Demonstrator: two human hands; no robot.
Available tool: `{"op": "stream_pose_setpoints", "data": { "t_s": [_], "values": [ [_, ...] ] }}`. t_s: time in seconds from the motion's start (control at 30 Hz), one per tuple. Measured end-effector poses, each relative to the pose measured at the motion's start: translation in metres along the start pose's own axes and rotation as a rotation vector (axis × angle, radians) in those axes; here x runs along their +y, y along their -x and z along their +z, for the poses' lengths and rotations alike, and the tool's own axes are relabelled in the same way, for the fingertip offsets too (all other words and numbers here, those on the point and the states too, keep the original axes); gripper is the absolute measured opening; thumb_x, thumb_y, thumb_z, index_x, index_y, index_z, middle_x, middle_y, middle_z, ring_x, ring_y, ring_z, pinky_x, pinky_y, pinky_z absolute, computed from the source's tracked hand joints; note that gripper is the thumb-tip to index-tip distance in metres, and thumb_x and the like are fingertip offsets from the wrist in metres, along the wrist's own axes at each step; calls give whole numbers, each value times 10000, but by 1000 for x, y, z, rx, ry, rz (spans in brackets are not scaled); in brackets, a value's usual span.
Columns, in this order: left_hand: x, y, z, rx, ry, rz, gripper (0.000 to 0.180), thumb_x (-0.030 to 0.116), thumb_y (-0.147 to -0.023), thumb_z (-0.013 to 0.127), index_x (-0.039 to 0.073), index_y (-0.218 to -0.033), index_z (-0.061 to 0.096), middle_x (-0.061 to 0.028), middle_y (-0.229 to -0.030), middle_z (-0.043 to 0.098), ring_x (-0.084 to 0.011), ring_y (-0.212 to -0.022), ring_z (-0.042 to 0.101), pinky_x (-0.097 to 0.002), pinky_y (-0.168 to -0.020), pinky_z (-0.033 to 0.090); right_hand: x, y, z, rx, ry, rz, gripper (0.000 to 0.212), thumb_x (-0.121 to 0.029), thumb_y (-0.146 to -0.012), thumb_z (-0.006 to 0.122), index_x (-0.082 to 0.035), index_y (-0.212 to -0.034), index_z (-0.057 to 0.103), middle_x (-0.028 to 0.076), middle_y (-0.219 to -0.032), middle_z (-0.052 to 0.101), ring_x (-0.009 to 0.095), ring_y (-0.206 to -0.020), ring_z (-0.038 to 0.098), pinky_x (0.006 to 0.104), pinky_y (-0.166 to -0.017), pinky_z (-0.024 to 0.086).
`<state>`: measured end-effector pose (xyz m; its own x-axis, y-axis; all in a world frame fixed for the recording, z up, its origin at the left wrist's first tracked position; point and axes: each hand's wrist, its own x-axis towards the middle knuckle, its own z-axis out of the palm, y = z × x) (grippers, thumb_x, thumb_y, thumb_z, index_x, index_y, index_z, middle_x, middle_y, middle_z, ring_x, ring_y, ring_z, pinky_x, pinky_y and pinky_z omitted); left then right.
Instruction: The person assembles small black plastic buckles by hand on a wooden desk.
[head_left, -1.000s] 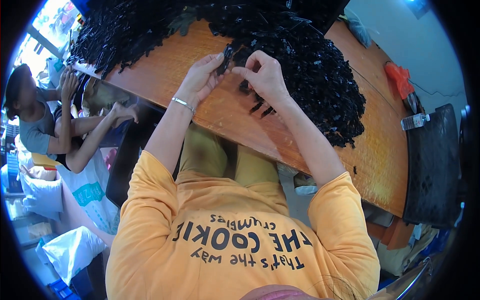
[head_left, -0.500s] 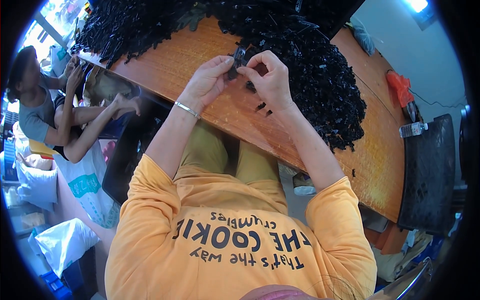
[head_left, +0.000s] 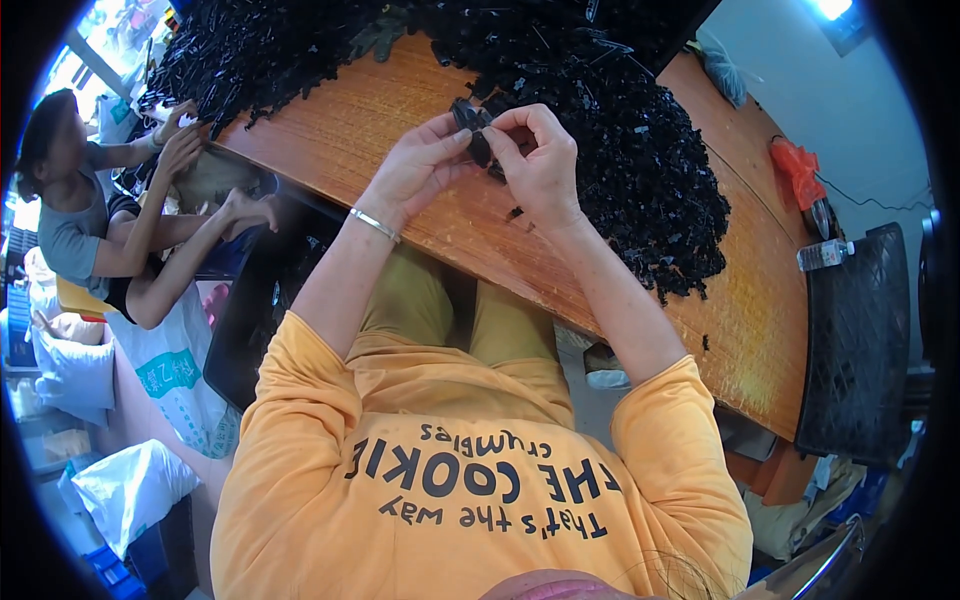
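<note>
Over the wooden table's near edge, my left hand (head_left: 420,172) pinches a small black plastic part (head_left: 470,118) between thumb and fingers. My right hand (head_left: 538,165) is closed with thumb and forefinger together against the same part's right side. The part's exact shape is too small and dark to make out. Just beyond my right hand lies a wide heap of small black plastic pieces (head_left: 640,170). A few loose black bits (head_left: 515,213) rest on the wood below my right hand.
A second heap of long black pieces (head_left: 250,70) covers the table's (head_left: 340,120) far left. At that corner a co-worker (head_left: 75,210) sits with both hands near it. Rightward are a red plastic bag (head_left: 796,172), a clear bottle (head_left: 825,254) and a black plastic chair back (head_left: 855,340).
The black part has turned and shifted slightly between my fingers, and both hands have stayed almost in place. The co-worker's hands have moved right, toward the left heap.
</note>
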<state>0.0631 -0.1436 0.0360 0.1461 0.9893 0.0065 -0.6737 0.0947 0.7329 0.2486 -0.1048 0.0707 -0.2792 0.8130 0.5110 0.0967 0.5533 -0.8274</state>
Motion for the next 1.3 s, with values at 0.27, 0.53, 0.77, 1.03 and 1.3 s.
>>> {"op": "stream_pose_setpoints", "data": {
  "t_s": [0.27, 0.53, 0.77, 1.03, 1.3],
  "values": [
    [-3, 5, 4, 12, -104, 23, 349, 72, -1066, 654, 18, -1406, 595, -102, -1324, 677, -212, -1207, 683, -379, -1023, 608, 6, 7, 6, -44, 51, 21, 105, -11, -905, 793, -9, -956, 701, 97, -958, 689, 183, -782, 699, 302, -695, 567],
    [-4, 13, 3, 41, -199, 11, 364, 138, -1076, 665, 4, -1402, 577, -91, -1311, 661, -164, -1159, 678, -322, -990, 607, 9, 13, 3, -115, 100, 42, 105, 13, -897, 785, 2, -949, 693, 111, -910, 703, 203, -761, 682, 324, -692, 562],
    [-6, 46, 5, 163, -931, 86, 208, 141, -1038, 716, -19, -1170, 696, -51, -1073, 747, -86, -993, 684, -230, -860, 547, 23, 47, 25, -244, 142, 101, 362, -203, -751, 920, -47, -885, 622, 147, -849, 658, 356, -772, 663, 430, -686, 529],
    [3, 112, -30, 357, -704, 20, 173, 170, -1006, 772, 13, -1055, 720, 38, -887, 697, -28, -791, 624, -172, -661, 462, 13, 65, 80, -459, 37, 215, 383, -259, -753, 941, -52, -841, 631, 117, -839, 683, 322, -800, 685, 433, -704, 526],
    [87, 197, -101, 269, -1690, -182, 367, 259, -952, 801, -38, -1163, 760, -105, -1131, 774, -217, -1057, 726, -341, -938, 553, 61, 6, 38, -316, 448, -117, 145, -212, -920, 767, -71, -936, 735, 141, -923, 699, 345, -848, 725, 446, -744, 582]
  ]
}}
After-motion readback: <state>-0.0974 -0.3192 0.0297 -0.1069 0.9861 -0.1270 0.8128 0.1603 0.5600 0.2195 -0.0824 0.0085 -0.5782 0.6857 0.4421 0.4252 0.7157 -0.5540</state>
